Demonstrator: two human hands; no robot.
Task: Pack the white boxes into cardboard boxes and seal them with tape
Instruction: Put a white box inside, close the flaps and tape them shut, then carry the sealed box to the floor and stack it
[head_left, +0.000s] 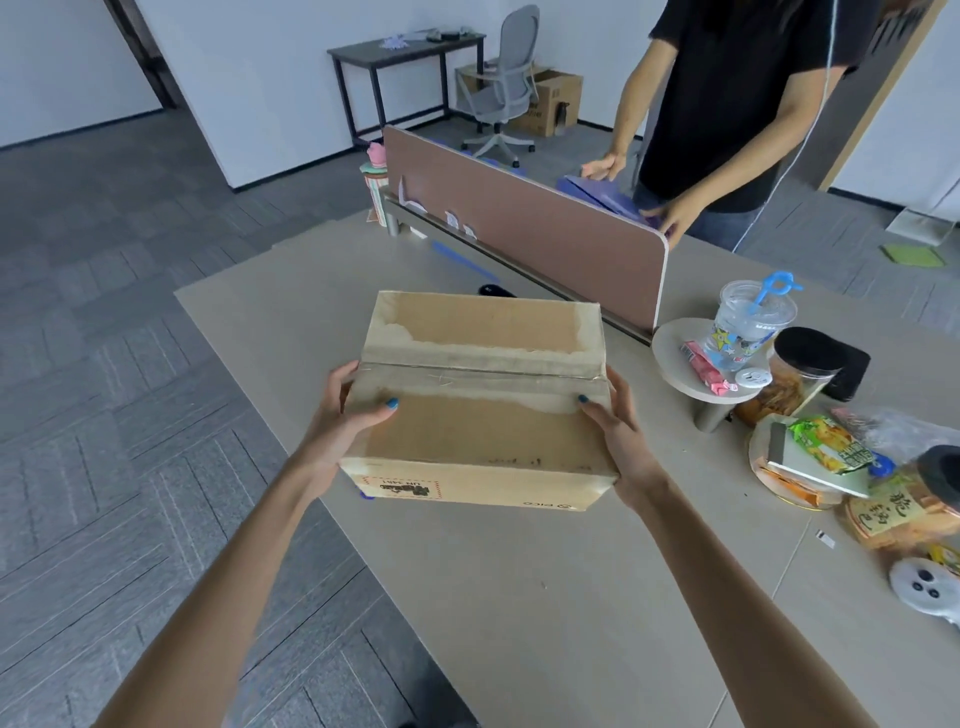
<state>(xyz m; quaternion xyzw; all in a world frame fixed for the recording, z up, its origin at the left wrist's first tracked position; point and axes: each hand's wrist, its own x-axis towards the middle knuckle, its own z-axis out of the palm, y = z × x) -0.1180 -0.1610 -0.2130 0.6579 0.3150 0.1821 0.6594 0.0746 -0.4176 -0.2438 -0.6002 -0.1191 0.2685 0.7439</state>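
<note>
The left hand and right hand each have a grip on one end of the closed cardboard box, thumbs on top. It looks stiff and probably light.

Single view only, worn on the head, facing forward and tilted steeply down across a beige table; wide-angle, with straight edges bowed toward the frame borders; very near the wearer's own forearms, entering from the bottom edge and converging toward the centre; left hand and right hand mid-frame, clasping opposite ends of a cardboard box, seen from above and slightly from its near side; farther off along the top, a desk divider, an office chair and a second person's torso, cropped by the upper edge; grey floor down the left side.
</note>
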